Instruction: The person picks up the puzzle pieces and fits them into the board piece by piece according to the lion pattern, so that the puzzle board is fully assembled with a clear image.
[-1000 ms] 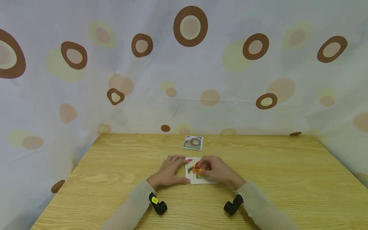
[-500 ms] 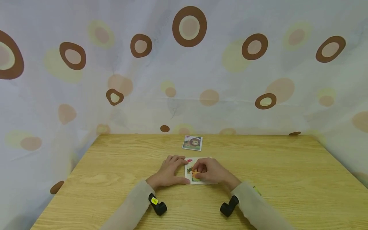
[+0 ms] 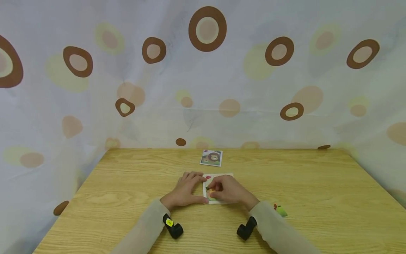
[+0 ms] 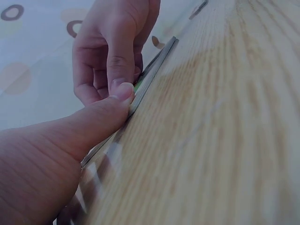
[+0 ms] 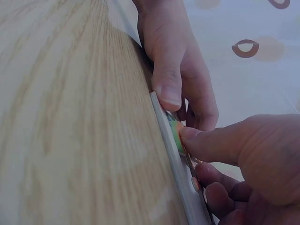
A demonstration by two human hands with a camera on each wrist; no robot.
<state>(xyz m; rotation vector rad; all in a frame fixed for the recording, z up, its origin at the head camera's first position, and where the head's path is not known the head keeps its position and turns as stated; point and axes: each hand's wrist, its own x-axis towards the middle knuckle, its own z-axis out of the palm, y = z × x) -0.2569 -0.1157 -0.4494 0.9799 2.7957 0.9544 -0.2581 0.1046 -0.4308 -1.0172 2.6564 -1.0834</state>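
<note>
A thin white-rimmed puzzle board (image 3: 219, 174) lies at the middle of the table, with part of a colourful picture at its left side. My left hand (image 3: 187, 190) rests at its left edge, thumb and fingers spread apart; the left wrist view has the thumb on the board's edge (image 4: 154, 70). My right hand (image 3: 231, 189) reaches over the board from the right. Between its thumb and fingers it pinches an orange and green puzzle piece (image 5: 175, 136), low against the board's lower left part. That hand hides much of the board's right side.
Behind the board lies a square picture card (image 3: 211, 158) showing a lion. Beside the right sleeve is a loose green and red piece (image 3: 280, 210). Patterned cloth (image 3: 203, 88) hangs along the table's back edge.
My right hand has slid left and slightly down across the board with the puzzle piece. The loose green piece has come into sight beside the right sleeve. The left hand stays in place.
</note>
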